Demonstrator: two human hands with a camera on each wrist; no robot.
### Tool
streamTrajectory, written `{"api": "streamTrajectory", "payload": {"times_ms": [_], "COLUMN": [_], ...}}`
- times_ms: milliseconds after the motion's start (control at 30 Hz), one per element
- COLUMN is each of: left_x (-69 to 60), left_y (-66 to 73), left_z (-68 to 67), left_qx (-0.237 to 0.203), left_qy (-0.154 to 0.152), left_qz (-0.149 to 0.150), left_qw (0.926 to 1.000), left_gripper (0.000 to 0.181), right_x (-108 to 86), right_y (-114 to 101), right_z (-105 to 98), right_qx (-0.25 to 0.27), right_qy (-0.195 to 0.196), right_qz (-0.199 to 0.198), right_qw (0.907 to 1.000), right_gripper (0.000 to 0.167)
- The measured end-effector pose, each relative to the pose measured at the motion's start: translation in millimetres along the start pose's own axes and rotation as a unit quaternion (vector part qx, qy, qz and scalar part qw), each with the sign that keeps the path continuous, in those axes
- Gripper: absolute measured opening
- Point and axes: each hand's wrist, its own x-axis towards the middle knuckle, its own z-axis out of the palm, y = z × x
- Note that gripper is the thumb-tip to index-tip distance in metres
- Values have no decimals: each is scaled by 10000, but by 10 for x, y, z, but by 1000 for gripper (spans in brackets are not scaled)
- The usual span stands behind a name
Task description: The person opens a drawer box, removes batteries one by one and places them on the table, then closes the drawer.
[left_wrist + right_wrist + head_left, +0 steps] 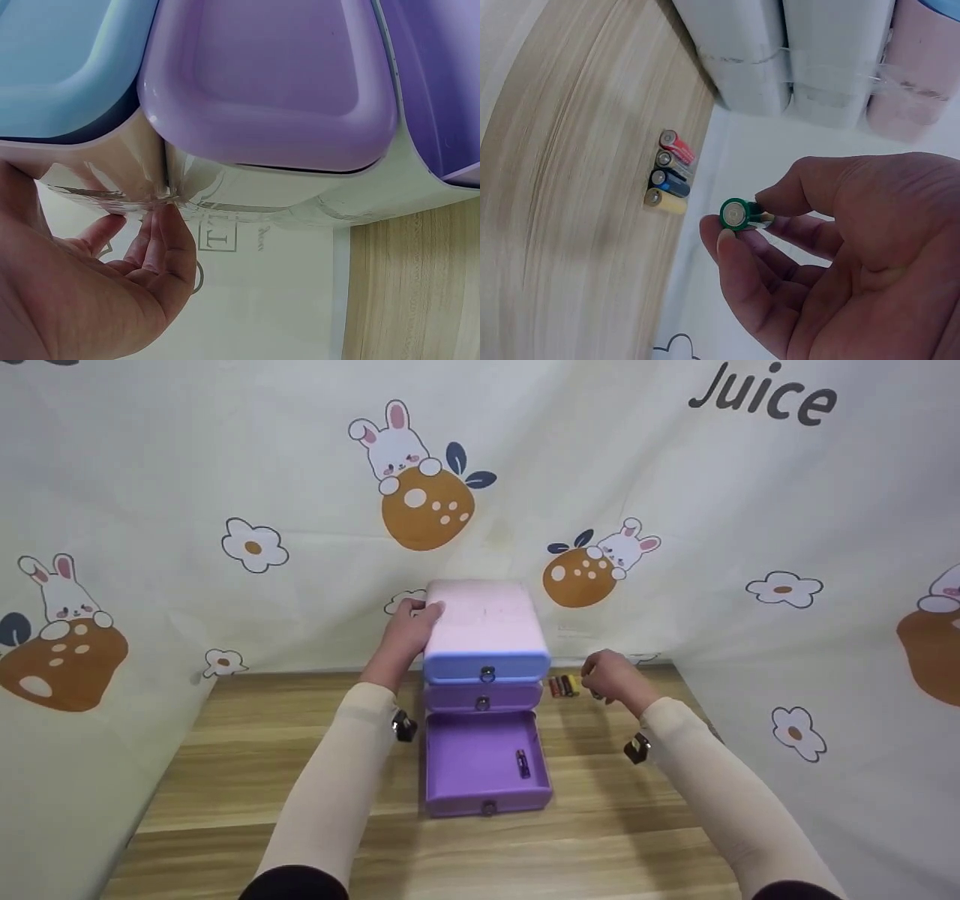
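My right hand [616, 679] pinches a green battery [736, 214] between thumb and fingertips, held above the table to the right of a stacked drawer unit [484, 619]. Beside that hand, several batteries [671, 166] lie side by side in a row, with red, dark, blue and yellow casings. My left hand [409, 634] touches the left side of the unit's pink top section with its fingers. The bottom purple drawer [469, 757] is pulled out, and one dark battery [523, 763] lies inside near its right wall. The blue drawer [457, 667] and middle purple drawer [450, 697] are closed.
The unit stands on a wood-grain table [262, 780], close to a pale cloth [315, 502] printed with rabbits and flowers. The cloth hangs behind the table and on both sides.
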Motion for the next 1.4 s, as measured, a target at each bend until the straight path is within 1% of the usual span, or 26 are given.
{"api": "streamTrajectory", "payload": {"times_ms": [100, 267, 600, 700, 833, 1100, 1300, 1400], "left_x": [-10, -19, -21, -25, -27, -14, -1, 4], "left_y": [7, 6, 3, 3, 7, 6, -4, -1], "left_z": [1, 2, 6, -1, -9, -9, -11, -6], "left_qx": [30, -41, -41, -21, 8, 5, -19, -8], "left_qy": [19, 56, 46, 35, 15, -5, 25, 0], "left_qz": [21, 60, 56, 28, -2, -67, 61, 27], "left_qw": [10000, 10000, 10000, 10000, 10000, 10000, 10000, 10000], "left_gripper": [70, 71, 72, 72, 72, 72, 74, 74], "right_x": [43, 109, 214, 268, 357, 456, 492, 519], "right_y": [10, 31, 68, 89, 142, 213, 251, 279], "right_z": [19, 63, 119, 135, 162, 187, 209, 222], "right_qx": [-69, -283, -498, -635, -751, -507, -475, -471], "right_qy": [27, 170, 461, 545, 669, 922, 1101, 1146], "right_qz": [19, -28, -333, -455, -490, -571, -615, -575], "right_qw": [10000, 9995, 9971, 9955, 9937, 9928, 9909, 9906], "right_gripper": [28, 30, 30, 32, 32, 28, 28, 27]}}
